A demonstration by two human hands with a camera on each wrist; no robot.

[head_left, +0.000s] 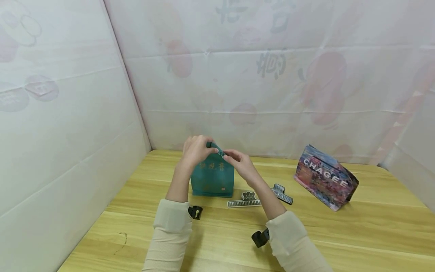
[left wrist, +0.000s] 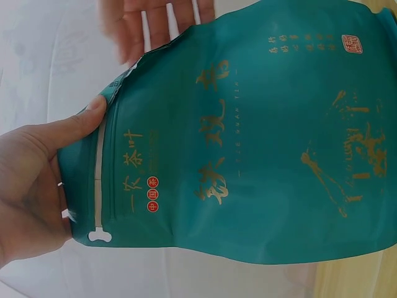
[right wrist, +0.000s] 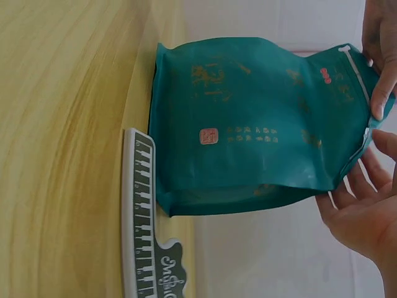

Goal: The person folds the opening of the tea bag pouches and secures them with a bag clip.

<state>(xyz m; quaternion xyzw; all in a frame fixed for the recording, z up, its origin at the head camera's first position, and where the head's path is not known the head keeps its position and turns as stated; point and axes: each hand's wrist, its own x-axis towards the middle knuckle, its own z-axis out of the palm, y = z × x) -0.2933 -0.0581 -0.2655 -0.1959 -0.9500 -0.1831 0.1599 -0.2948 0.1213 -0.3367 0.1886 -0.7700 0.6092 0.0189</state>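
Note:
A teal tea pouch point(head_left: 212, 181) with gold lettering stands upright on the table, its top creased and tilted. My left hand point(head_left: 197, 151) grips its top edge, thumb on the front and the other fingers behind. In the left wrist view, that thumb presses beside a pale strip with a bone-shaped end point(left wrist: 99, 236). My right hand point(head_left: 239, 164) is at the opposite top corner, thumb and index finger pinching the edge. The right wrist view has its other fingers point(right wrist: 360, 186) spread behind the pouch.
A white clip with piano keys point(head_left: 242, 204) lies just right of the pouch's base, and a darker-edged one point(head_left: 283, 195) lies past my right forearm. Farther right stands a colourful CHAGEE bag point(head_left: 324, 177). Fabric walls point(head_left: 210, 83) border the wooden table point(head_left: 142, 211).

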